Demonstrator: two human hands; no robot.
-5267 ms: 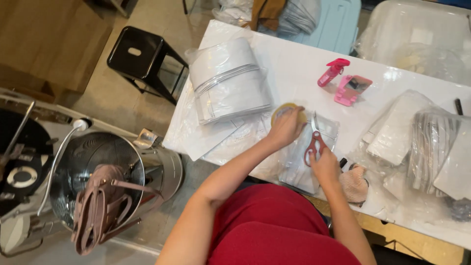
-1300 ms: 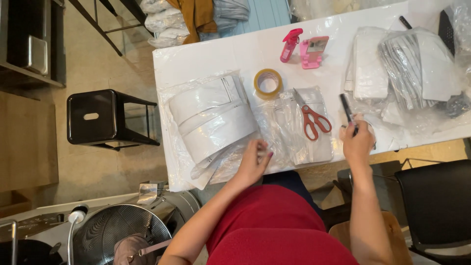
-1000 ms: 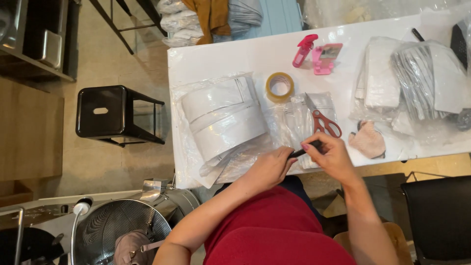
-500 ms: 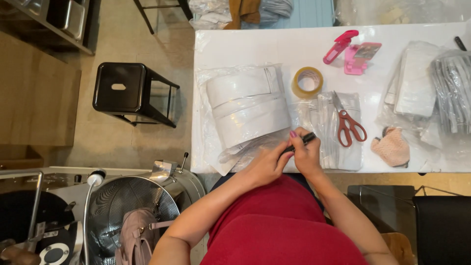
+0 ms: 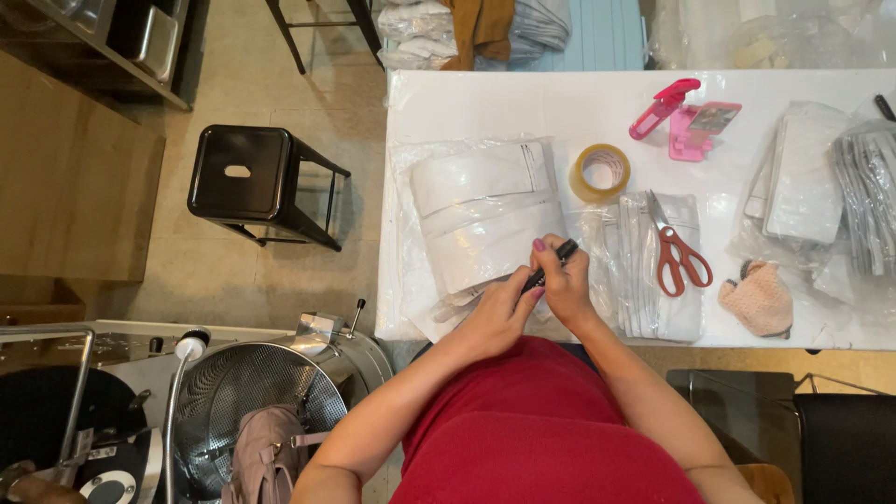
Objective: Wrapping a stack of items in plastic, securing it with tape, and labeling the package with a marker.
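One marker, one scissors, one tape roll

Beige tiled floor, black metal stool, white table.

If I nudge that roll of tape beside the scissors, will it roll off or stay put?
The roll of tape lies flat on its side on the white table, so it would probably slide, not roll. It looks like a stiff ring, likely light. Stood on edge, it could roll.
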